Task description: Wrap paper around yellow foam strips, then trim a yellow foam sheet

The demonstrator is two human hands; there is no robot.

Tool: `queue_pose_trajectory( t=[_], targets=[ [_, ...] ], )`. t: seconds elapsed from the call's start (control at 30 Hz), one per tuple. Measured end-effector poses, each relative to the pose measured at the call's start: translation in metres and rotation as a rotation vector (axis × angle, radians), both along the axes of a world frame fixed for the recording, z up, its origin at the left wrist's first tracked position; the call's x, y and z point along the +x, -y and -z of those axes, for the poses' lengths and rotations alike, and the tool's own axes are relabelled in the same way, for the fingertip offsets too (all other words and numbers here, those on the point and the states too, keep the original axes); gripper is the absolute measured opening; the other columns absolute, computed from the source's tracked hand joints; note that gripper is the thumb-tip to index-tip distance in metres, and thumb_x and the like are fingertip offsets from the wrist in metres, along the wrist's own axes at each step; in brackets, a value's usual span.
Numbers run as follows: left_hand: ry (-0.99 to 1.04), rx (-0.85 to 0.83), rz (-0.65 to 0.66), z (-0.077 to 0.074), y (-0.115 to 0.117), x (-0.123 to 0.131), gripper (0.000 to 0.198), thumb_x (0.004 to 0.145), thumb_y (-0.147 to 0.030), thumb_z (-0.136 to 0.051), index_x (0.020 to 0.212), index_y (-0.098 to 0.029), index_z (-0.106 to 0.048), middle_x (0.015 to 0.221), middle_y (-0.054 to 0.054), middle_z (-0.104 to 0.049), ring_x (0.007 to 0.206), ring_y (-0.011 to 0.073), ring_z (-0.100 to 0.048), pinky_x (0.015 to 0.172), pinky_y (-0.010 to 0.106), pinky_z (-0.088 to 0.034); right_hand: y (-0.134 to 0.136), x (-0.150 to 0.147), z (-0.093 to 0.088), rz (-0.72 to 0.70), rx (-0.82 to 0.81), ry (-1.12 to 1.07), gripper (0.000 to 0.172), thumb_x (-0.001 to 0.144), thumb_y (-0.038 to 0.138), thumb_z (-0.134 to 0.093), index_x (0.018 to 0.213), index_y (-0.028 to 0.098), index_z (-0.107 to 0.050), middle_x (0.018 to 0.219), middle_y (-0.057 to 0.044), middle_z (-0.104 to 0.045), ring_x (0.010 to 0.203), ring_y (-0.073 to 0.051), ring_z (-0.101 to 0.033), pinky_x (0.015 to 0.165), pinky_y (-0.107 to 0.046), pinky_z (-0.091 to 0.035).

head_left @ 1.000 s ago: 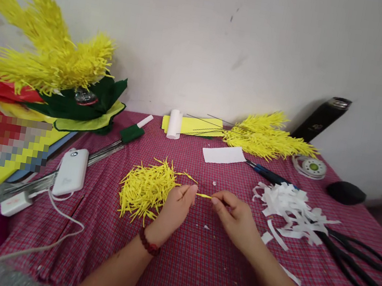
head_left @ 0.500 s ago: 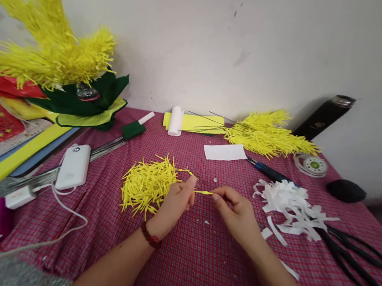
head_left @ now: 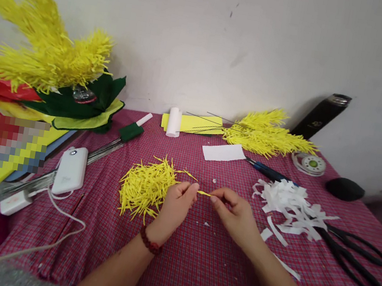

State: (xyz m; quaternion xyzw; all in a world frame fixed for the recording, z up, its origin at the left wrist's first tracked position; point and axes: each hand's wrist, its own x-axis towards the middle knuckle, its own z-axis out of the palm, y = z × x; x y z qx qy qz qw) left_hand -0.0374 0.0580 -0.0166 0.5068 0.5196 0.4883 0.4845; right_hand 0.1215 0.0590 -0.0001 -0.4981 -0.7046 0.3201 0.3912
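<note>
A thin twisted yellow paper strip (head_left: 204, 193) is stretched between my two hands. My left hand (head_left: 180, 200) pinches its left end, with the wrist in a dark red bead bracelet. My right hand (head_left: 229, 208) pinches the other end between thumb and forefinger. Just left of my left hand lies a pile of twisted yellow strips (head_left: 147, 187); a few loose ones reach out behind the fingers. To the right of my right hand is a heap of white paper strips (head_left: 287, 200), partly over black scissors (head_left: 352, 253).
Yellow plumes (head_left: 269, 134) with wire stems lie by the wall, near a white roll (head_left: 174, 121) and a white paper piece (head_left: 223, 152). A black flask (head_left: 320, 117) leans at back right. On the left are a power bank (head_left: 71, 171), its cable, and plumes in a vase (head_left: 84, 95).
My left thumb and fingers have shifted slightly right along the yellow strip, leaving a shorter length showing between my hands. The view has also moved a little.
</note>
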Motion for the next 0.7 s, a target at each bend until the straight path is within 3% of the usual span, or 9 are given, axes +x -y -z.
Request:
queue_pose_trajectory(
  t=[0.4, 0.7],
  targets=[
    [-0.060, 0.066, -0.002, -0.013, 0.002, -0.001, 0.032, 0.083, -0.037, -0.054, 0.059, -0.018, -0.044, 0.057, -0.005, -0.040, 0.056, 0.0101, -0.037, 0.055, 0.023, -0.031, 0.000, 0.000, -0.001, 0.029, -0.037, -0.026, 0.018, 0.082, 0.028, -0.049, 0.071, 0.019, -0.059, 0.060, 0.002, -0.054, 0.057, -0.013, -0.050, 0.055, -0.025, -0.038],
    [-0.064, 0.082, -0.004, -0.017, 0.002, 0.000, 0.025, 0.081, -0.033, -0.056, 0.062, -0.018, -0.048, 0.057, -0.005, -0.042, 0.056, 0.0101, -0.038, 0.055, 0.023, -0.032, -0.002, 0.000, 0.000, 0.048, -0.036, -0.030, 0.015, 0.079, 0.028, -0.051, 0.069, 0.019, -0.059, 0.061, 0.002, -0.057, 0.058, -0.013, -0.051, 0.056, -0.025, -0.039]
  ],
)
